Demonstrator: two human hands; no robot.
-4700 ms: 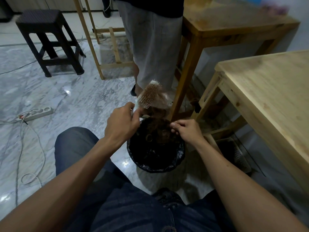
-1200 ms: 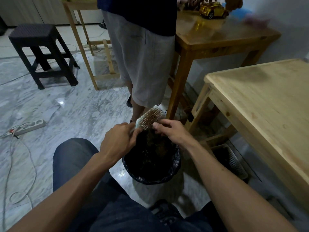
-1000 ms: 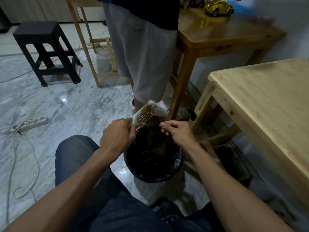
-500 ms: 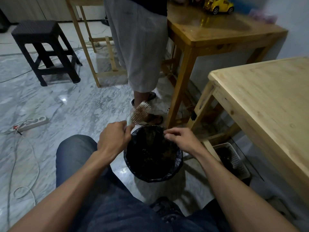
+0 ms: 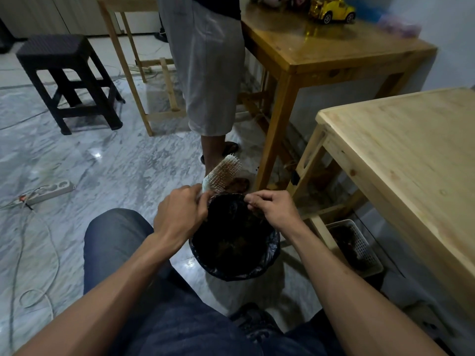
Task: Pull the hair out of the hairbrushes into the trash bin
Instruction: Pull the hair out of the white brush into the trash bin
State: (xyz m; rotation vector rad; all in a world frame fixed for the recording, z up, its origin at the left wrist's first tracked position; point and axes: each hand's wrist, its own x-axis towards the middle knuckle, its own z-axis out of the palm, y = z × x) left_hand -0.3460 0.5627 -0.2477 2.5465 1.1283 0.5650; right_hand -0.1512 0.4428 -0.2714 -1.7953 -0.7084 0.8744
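Observation:
My left hand (image 5: 180,214) grips the handle of a pale paddle hairbrush (image 5: 224,172), whose bristled head tilts up and away past the far rim of the trash bin. The bin (image 5: 270,263) is round, lined with a black bag, and holds dark clumps of hair (image 5: 231,242). It stands on the floor between my knees. My right hand (image 5: 273,206) hovers over the bin's far right rim with fingers pinched together on a small dark tuft of hair (image 5: 257,213).
A person in grey shorts (image 5: 208,73) stands just beyond the bin, beside a brown wooden table (image 5: 321,52) bearing a yellow toy car (image 5: 331,10). A pale wooden table (image 5: 411,155) is at right, a white basket (image 5: 359,250) beneath it. Black stool (image 5: 64,73) and power strip (image 5: 48,191) at left.
My right hand went from the brush bristles down to the bin rim, then pinched shut. The brush stayed in my left hand, swinging slightly. The standing person shifted a little to the right.

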